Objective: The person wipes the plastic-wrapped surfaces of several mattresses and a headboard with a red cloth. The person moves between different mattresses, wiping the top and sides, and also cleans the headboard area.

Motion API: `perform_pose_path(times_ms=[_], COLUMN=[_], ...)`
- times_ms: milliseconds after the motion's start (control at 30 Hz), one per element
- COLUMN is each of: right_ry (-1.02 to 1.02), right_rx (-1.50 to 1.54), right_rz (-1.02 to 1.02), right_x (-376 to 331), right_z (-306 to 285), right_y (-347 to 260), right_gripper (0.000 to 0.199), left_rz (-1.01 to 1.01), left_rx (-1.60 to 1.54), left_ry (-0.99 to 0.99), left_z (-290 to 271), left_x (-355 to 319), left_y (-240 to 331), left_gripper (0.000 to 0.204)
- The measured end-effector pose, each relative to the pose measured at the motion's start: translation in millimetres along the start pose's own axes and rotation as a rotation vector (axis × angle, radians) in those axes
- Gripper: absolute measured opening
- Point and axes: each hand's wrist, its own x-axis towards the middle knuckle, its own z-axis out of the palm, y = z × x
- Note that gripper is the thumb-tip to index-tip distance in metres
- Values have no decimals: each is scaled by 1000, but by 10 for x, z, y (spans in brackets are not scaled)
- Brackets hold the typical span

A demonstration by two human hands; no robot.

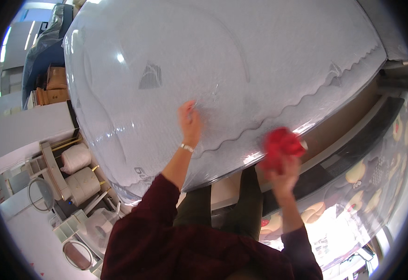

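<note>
The right hand (285, 170) has its fingers closed around a crumpled red cloth (281, 144), pressed against the near edge of a plastic-wrapped mattress (222, 56). The left hand (190, 122) lies flat, fingers spread narrowly, on the mattress's clear wrapping, just left of the cloth. Off to the far left, pale thread spools (80, 170) sit on a rack.
</note>
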Motion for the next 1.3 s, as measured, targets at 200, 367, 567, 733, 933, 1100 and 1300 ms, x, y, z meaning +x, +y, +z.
perform_pose_path(times_ms=[200, 367, 567, 733, 933, 1100, 1300], right_ry=[-514, -142, 594, 789, 574, 421, 774], right_rx=[417, 82, -54, 1110, 2668, 2283, 2427], right_rz=[-615, -158, 914, 1047, 1364, 1996, 1115], right_x=[333, 1570, 2343, 1447, -818, -636, 1749], right_z=[1530, 1124, -747, -391, 2842, 2530, 1630], right_y=[-1506, -797, 2356, 2537, 638, 285, 2822], right_gripper=[19, 17, 36, 36, 32, 43, 41], left_rz=[-159, -138, 108, 372, 847, 1031, 1114], left_rx=[-2, 182, 224, 263, 352, 737, 822], left_ry=[423, 304, -63, -384, -746, -606, -487], left_z=[-768, -991, 229, 1552, 3435, 4058, 4311], left_x=[-241, -199, -56, -15, -313, -219, -407], left_y=[68, 115, 373, 996, 2004, 1827, 1688], left_gripper=[37, 35, 35, 37, 38, 44, 47])
